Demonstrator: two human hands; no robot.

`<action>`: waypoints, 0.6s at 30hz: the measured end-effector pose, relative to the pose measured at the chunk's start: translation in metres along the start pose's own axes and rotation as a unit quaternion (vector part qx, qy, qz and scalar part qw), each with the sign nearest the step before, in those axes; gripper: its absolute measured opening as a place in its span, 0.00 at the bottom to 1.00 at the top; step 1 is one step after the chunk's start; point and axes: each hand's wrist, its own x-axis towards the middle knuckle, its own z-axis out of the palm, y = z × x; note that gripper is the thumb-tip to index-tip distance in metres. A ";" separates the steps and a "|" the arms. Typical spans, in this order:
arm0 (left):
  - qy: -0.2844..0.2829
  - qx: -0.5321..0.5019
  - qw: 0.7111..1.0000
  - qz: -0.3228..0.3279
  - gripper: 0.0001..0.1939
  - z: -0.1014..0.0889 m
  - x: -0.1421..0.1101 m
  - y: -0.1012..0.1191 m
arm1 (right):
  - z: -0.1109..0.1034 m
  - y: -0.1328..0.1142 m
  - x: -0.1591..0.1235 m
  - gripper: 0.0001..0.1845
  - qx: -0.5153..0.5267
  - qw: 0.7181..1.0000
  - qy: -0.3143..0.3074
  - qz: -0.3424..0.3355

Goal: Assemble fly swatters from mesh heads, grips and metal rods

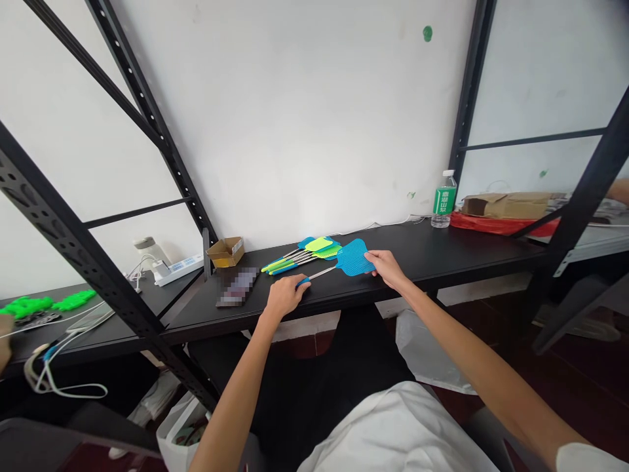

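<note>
The green label on the water bottle (444, 200), well right of your right fingers, carries vertical Chinese characters, ending in what looks like 山泉. Your left hand (284, 296) is clenched around the blue grip of a fly swatter (354, 257). Your right hand (386, 267) touches the swatter's blue mesh head, though whether it grips, you cannot tell. The swatter lies between your hands on a black shelf (442, 252), just beside other swatters (304, 255).

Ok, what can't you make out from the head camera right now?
Head view:
- Flat object on the shelf: blurred out, so it can't be identified.
- Blue swatter handle: its end is hidden by the left hand.
- Bottle label: print too small to read.
- Arm at the right: cut off by the frame edge.
</note>
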 end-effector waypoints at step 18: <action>-0.006 0.008 1.000 -0.017 0.22 -0.001 -0.001 0.005 | 0.004 0.002 0.000 0.11 -0.077 0.997 0.003 -0.011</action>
